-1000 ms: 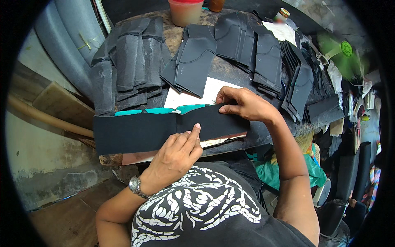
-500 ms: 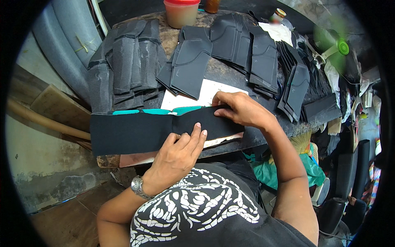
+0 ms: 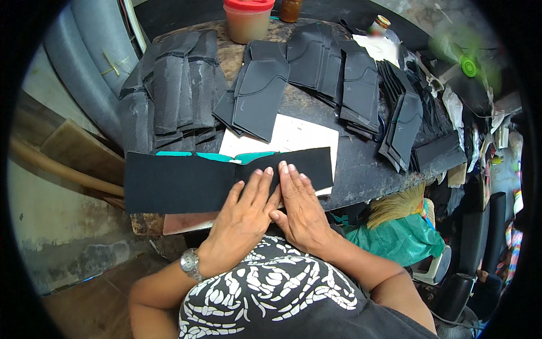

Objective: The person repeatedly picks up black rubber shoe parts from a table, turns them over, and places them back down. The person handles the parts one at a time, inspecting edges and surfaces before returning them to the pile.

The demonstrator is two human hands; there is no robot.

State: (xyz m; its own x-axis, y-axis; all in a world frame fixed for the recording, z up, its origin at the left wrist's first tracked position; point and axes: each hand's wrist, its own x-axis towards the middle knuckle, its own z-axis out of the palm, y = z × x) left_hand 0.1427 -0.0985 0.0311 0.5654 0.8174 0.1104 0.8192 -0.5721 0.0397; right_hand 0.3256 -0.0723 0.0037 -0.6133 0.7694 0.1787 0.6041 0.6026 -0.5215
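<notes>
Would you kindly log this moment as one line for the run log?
left hand: flat on black strip | right hand: flat on strip, beside left | under strip: white sheet, teal piece

- Head view – worn high, looking steeply down over the person's chest at the cluttered worktable [image 3: 361, 169], close in.
- Fisheye – edges bend near the dark rim.

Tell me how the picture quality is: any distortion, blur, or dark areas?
Head view: strong fisheye bend, with a black rim around the picture. The table edge curves. The middle is sharp: both hands, left and right, lie flat on the black strip. A green blurred patch sits at upper right. Light is soft daylight, without hard glare.
</notes>
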